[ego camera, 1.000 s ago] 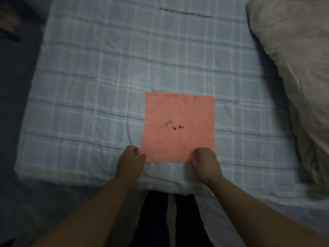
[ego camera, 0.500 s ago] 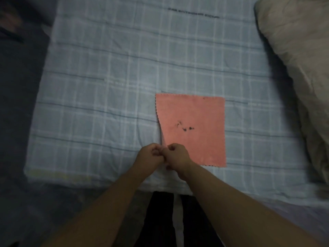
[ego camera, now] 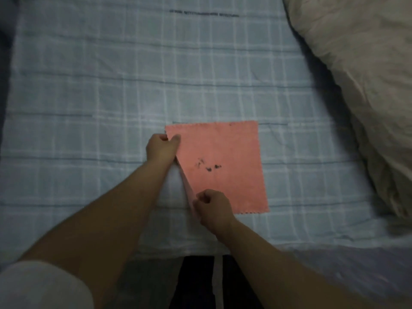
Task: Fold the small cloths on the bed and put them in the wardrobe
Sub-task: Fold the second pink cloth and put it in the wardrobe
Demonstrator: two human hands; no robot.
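My left hand point(ego camera: 162, 148) has its fingers curled and its thumb laid over the far left corner of the pink cloth point(ego camera: 225, 152), pinching that corner. My right hand point(ego camera: 212, 207) is closed in a loose fist on the near left corner, with the cloth's edge nipped between thumb and fingers. Between my two hands the left edge of the cloth is raised off the sheet and runs as a thin slanted strip, while the rest of the cloth lies flat and open. Its right side and far edge rest on the bed, and the near edge shows a small zigzag trim. A few dark marks point(ego camera: 209, 167) sit near the middle of the cloth.

The cloth lies on the near part of the bed, on a pale blue checked sheet point(ego camera: 89, 85), not far from the mattress edge in front of me. A line of dark print point(ego camera: 203, 14), too blurred to read, runs across the sheet at the far end. A rumpled beige duvet point(ego camera: 365, 81) is heaped along the right side, apart from the cloth. Below the mattress edge I see my dark trousers point(ego camera: 196, 284), and a white sleeve point(ego camera: 40, 286) covers my left upper arm.
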